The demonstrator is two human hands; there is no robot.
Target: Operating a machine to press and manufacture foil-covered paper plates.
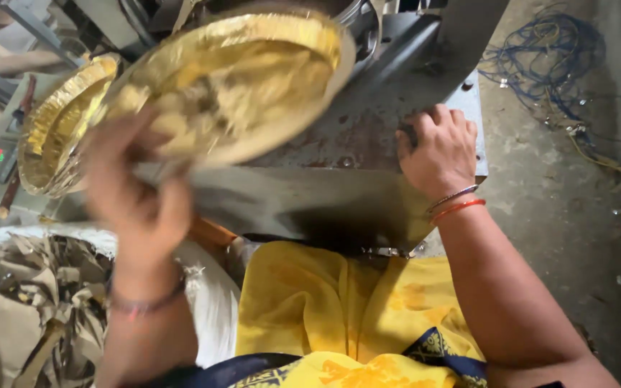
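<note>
One gold plate [231, 82] was pinched at its rim by the left hand [134, 190], best kept level toward the stack [55, 129], while the right hand [440, 151] curled closed, braced on the desk [368, 129].

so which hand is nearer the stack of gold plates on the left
Left. The left hand is raised just right of the stack of gold plates, gripping a single gold plate; the right hand rests far across on the metal machine bed.
</note>
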